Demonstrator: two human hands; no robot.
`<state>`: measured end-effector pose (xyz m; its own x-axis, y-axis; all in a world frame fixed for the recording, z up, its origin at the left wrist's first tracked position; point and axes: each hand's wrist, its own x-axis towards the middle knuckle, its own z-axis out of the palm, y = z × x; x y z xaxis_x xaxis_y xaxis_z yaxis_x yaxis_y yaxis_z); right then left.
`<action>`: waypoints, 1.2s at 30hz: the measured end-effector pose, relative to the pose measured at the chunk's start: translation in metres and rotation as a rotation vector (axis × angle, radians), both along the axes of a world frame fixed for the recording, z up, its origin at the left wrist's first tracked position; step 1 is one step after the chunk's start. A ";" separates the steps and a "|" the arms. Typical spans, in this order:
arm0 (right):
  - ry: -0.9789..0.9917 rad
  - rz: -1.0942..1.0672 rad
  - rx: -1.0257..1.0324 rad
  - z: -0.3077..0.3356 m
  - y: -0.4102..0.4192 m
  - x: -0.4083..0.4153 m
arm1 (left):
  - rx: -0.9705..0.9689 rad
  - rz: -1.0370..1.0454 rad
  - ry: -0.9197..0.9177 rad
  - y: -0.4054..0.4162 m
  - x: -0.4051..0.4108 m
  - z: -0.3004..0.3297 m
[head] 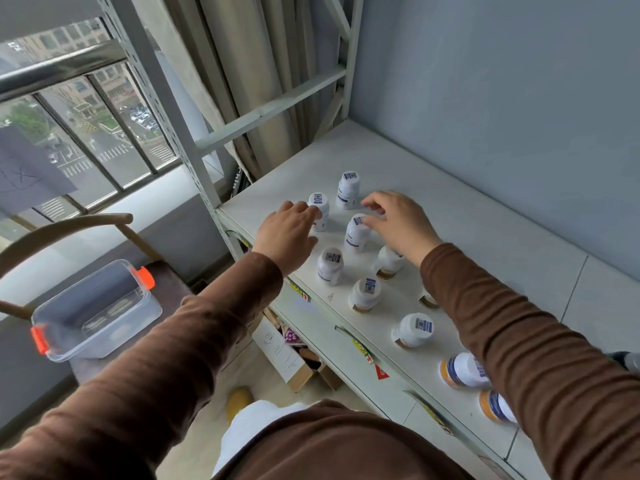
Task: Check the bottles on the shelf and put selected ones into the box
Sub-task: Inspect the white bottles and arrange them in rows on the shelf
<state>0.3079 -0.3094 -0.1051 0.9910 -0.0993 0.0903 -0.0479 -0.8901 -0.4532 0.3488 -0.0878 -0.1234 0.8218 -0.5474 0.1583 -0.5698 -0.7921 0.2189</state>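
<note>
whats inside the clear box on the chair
The box looks empty: through its clear walls only the bare bottom shows, no bottles. Its lid is off. Reflections blur the far corner.

Code stickers (square, blue-and-white, of the QR kind) sit on the white caps of the upright bottles (330,266) on the shelf (485,216); none is sharp enough to decode. The body labels carry dark print too small to read. Yellow and red tags (382,372) along the shelf's front edge are illegible. A grey sheet (27,168) on the window bears a hand-drawn cross. Handwritten marks on a cardboard carton (282,355) below the shelf cannot be made out.
</note>
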 end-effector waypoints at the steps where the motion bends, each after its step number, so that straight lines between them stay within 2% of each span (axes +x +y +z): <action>1: 0.026 0.006 -0.041 0.000 -0.007 0.005 | 0.010 -0.011 -0.009 -0.007 0.005 0.002; 6: 0.226 0.096 -0.136 -0.016 -0.008 0.019 | 0.065 -0.064 -0.020 -0.036 0.021 0.002; 11: 0.167 0.144 -0.134 -0.029 -0.003 0.022 | 0.078 -0.083 0.027 -0.049 0.025 -0.002; 15: 0.095 0.093 0.138 0.000 -0.025 0.021 | -0.035 -0.085 0.074 -0.044 0.024 -0.001; 20: 0.048 0.074 0.486 0.048 -0.039 0.010 | -0.385 -0.086 0.108 -0.051 0.009 0.007; 22: 0.039 0.027 0.606 0.061 -0.036 0.007 | -0.629 -0.048 0.281 -0.057 0.002 0.016; 24: 0.000 -0.058 0.644 0.072 -0.030 0.007 | -0.927 -0.053 0.603 -0.059 -0.001 0.026; 28: -0.108 -0.140 0.467 0.094 -0.015 0.008 | -1.333 -0.045 1.273 -0.061 -0.006 0.045; 30: -0.126 -0.123 0.409 0.106 -0.005 0.009 | -1.407 -0.030 1.569 -0.062 -0.008 0.054; 31: -0.133 -0.116 0.388 0.110 0.000 0.009 | -1.411 -0.044 1.662 -0.061 -0.008 0.056; 33: -0.147 -0.113 0.367 0.115 0.006 0.008 | -1.393 -0.097 1.753 -0.059 -0.009 0.058; 36: -0.159 -0.109 0.357 0.118 0.010 0.004 | -1.362 -0.117 1.754 -0.055 -0.012 0.059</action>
<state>0.3124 -0.2998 0.0128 0.9495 -0.2555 0.1824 -0.0374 -0.6689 -0.7424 0.3363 -0.1425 -0.0642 0.5058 -0.8209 -0.2651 0.7334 0.2474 0.6332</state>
